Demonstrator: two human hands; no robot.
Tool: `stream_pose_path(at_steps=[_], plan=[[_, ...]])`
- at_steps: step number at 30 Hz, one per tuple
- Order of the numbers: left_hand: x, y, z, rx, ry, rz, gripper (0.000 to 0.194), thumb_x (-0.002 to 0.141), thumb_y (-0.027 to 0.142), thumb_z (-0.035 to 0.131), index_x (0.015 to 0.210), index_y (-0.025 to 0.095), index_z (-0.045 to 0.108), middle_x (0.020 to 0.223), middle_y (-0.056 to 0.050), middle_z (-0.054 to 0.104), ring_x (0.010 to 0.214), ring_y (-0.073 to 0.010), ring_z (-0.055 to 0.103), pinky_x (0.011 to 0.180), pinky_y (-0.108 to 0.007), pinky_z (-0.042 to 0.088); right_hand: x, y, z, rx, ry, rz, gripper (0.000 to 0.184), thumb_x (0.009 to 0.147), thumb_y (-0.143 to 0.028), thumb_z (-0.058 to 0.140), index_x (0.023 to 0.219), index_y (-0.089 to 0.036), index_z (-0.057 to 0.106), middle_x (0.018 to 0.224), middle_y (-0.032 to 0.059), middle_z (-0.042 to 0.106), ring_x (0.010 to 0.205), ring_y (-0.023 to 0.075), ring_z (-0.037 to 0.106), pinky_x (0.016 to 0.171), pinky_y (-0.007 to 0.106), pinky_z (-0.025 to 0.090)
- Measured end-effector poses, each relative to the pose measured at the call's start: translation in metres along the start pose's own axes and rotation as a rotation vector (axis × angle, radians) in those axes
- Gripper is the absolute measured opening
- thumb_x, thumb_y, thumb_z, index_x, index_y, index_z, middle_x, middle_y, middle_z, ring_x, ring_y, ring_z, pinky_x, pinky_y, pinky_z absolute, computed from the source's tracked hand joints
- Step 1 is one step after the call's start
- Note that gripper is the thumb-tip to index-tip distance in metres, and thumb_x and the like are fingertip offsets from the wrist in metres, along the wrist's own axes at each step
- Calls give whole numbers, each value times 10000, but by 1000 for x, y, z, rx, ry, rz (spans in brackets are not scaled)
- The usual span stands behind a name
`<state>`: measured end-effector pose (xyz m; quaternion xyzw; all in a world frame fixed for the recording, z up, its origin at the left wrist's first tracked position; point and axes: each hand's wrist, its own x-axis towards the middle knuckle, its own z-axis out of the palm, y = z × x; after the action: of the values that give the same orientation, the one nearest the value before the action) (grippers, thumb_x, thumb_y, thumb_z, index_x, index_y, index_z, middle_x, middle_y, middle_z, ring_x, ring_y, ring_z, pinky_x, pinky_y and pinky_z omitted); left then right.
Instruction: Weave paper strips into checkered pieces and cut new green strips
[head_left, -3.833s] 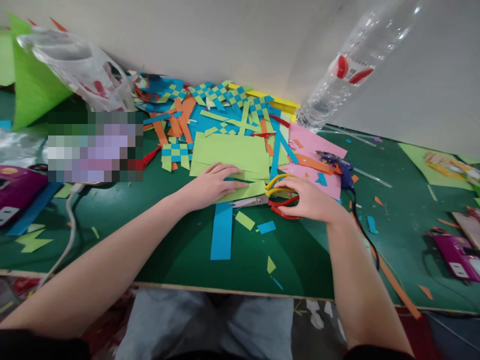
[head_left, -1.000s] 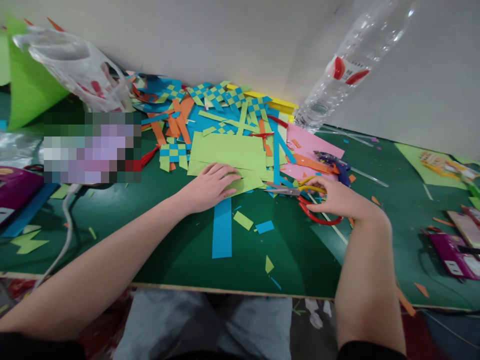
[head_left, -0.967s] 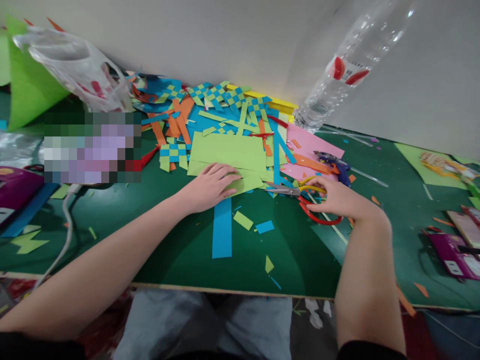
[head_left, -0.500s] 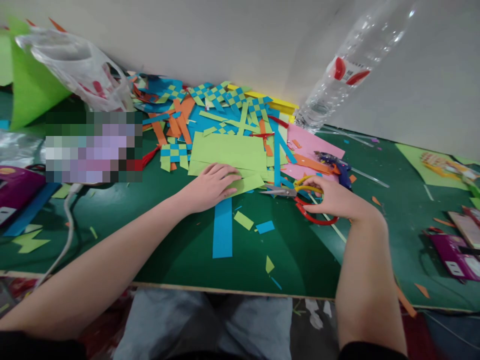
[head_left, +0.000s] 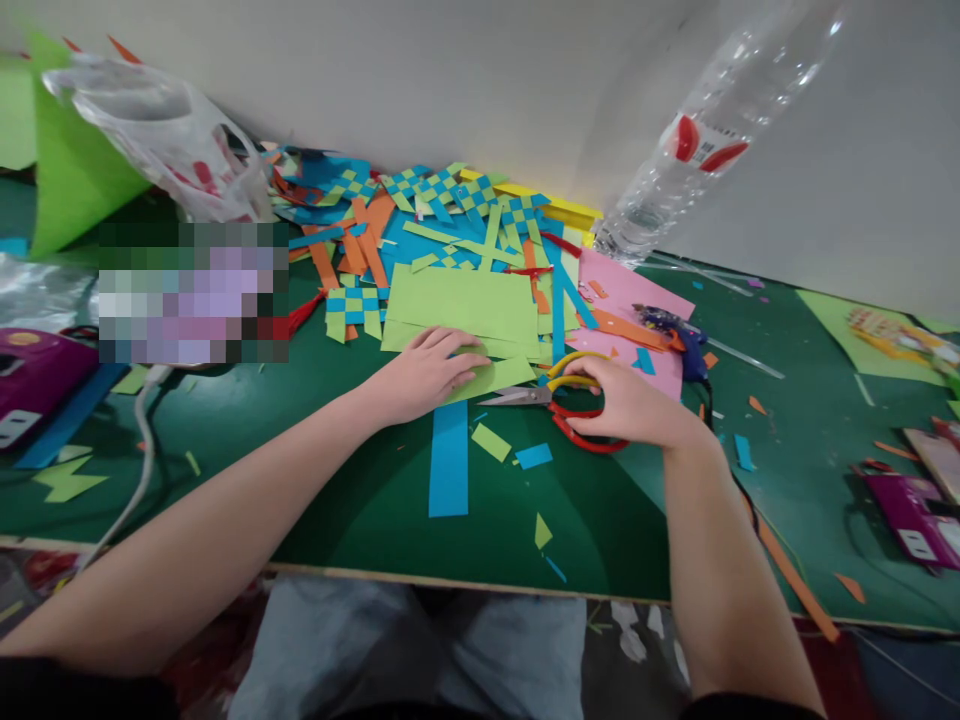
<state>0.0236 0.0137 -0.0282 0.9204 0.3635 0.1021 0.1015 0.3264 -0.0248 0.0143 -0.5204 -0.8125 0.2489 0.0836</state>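
With the green sheet [head_left: 461, 300] as the clock's centre, a purple box [head_left: 45, 385] lies far out at about 9 o'clock on the green table [head_left: 315, 500]. A pale cable [head_left: 146, 430] runs between 8 and 9, and a plastic bag [head_left: 172, 140] stands at 10. A woven square [head_left: 352, 305] lies just beside the sheet at 9.

The left hand [head_left: 431, 375] rests palm down at 7, across the sheet's lower edge and onto a green strip [head_left: 499, 378]; its fingers are extended, slightly spread, and grip nothing. Below it, a blue strip [head_left: 450, 465] points to 6. At 12, woven pieces [head_left: 450, 195] lie heaped.

The scissors [head_left: 529, 396] sit between 4 and 5, tips towards 9, close under the green strip; whether they touch it I cannot tell. The right hand [head_left: 634, 400], at about 4, grips them, fingers curled at the yellow loop and thumb at the red one.

Beyond, a pink sheet [head_left: 611, 270] lies at 3, a clear bottle [head_left: 705, 140] leans at 2, and a second purple box [head_left: 907, 515] lies far out at about 4.
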Motion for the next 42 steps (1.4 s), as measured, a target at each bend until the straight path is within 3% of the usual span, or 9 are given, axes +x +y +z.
stream_pose_path(at_steps=[8, 23, 33, 42], plan=[[0, -4, 2, 1, 14, 39, 369, 1009, 277, 376, 1322, 256, 571, 1392, -79, 495, 1307, -258, 416, 1120, -479, 329, 8, -28, 12, -72, -1, -60, 456, 737, -390, 681, 1155, -248, 567, 1261, 85, 622, 1147, 305, 585, 1008, 524, 436], [0, -3, 1, -32, 16, 28, 364, 1007, 279, 373, 1307, 230, 572, 1394, -82, 500, 1327, -254, 406, 1134, -480, 311, -4, -6, -8, 47, -2, -55, 449, 701, -286, 678, 1145, -252, 617, 1286, 50, 629, 1147, 252, 617, 977, 389, 515], [0, -2, 2, -42, 38, 40, 359, 1000, 279, 393, 1308, 208, 561, 1378, -98, 515, 1299, -259, 424, 1120, -459, 321, 6, -23, 8, -22, -11, -67, 474, 726, -385, 687, 1176, -259, 607, 1265, 78, 634, 1146, 306, 596, 990, 488, 466], [1, -4, 2, -48, 43, 20, 375, 996, 299, 401, 1339, 192, 508, 1388, -94, 519, 1285, -250, 439, 1117, -452, 322, 10, -25, 18, -96, 76, -160, 474, 743, -382, 701, 1182, -249, 582, 1214, 81, 650, 1152, 310, 587, 1028, 502, 410]])
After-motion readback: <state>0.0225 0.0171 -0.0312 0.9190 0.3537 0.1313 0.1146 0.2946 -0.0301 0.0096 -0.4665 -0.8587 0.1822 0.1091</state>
